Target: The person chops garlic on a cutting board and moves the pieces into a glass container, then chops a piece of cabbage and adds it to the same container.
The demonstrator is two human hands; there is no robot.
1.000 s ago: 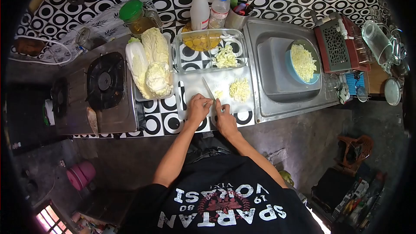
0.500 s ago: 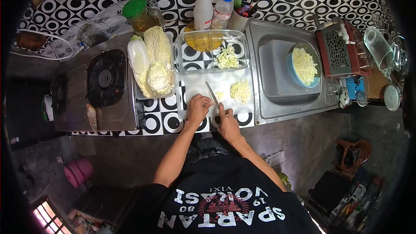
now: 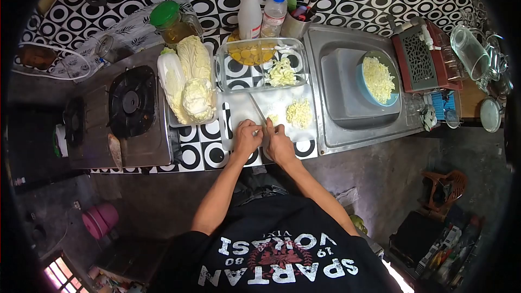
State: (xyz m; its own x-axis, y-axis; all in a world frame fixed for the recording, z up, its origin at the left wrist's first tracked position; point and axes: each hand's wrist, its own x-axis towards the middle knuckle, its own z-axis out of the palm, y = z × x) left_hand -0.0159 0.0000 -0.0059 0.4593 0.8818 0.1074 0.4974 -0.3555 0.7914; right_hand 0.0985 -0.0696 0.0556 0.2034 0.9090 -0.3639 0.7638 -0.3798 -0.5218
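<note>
L hand point(image 3: 248, 137): fingers curled together over white plastic cutting board point(image 3: 242, 106); can't tell what's pinched. Thin grey steel-bladed knife point(image 3: 257, 107) is mid-board, R hand point(image 3: 279, 144) clamped on its handle; vs. 0.5 s ago it's fwd & left, so prob. mid-stroke. Tip points away from body, slightly L; long axis diagonal. Pale-yellow chopped-veg heap point(image 3: 298, 114) sits to R.

A person in a black shirt point(image 3: 233, 228) grips a knife point(image 3: 258, 106) with the right hand point(image 3: 280, 144) over a pale cutting board point(image 3: 237, 107), the left hand point(image 3: 248, 137) curled close by. Chopped pieces point(image 3: 299, 114) lie heaped at right; pale cabbages point(image 3: 194, 62) sit at left, a full bowl point(image 3: 365, 92) over the sink point(image 3: 332, 140).
</note>
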